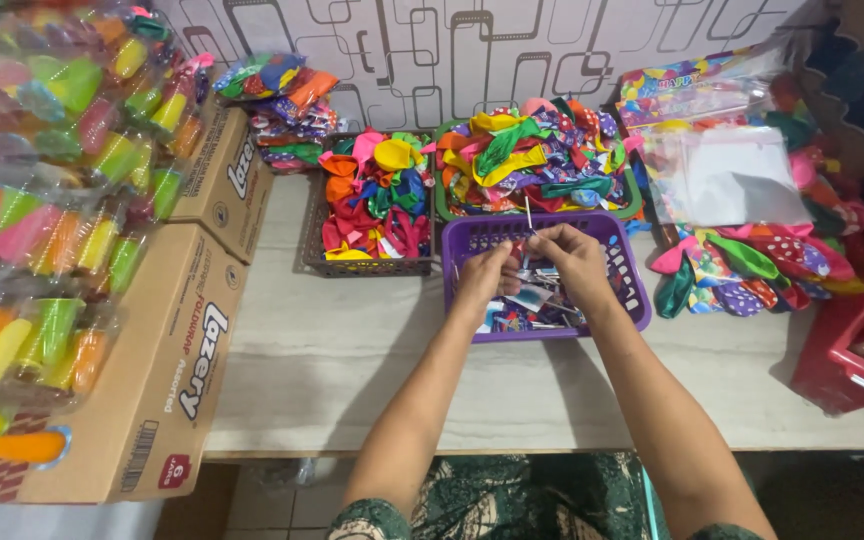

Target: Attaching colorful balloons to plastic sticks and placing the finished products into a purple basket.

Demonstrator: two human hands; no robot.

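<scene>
Nearest the camera: a green patterned garment over the lap, both bare forearms reaching forward from it across the pale table.

Left hand and right hand meet over the purple basket, which sits on the table directly ahead. Both sets of fingers are pressed together, pinching a thin pale stick that rises upright between them; what sits at its lower end is hidden by the fingers. Holding it above the basket probably keeps anything dropped inside the basket.

Basket contents: small packets and shiny bits, too small to tell apart.

Behind it, touching or nearly so: a dark basket and a green basket, each heaped with uninflated balloons, within reach of either hand. More spotted balloons lie loose at right, just beside clear plastic bags.

Far right: red tape dispenser. Left: stacked cardboard boxes under wrapped bright cups.
</scene>
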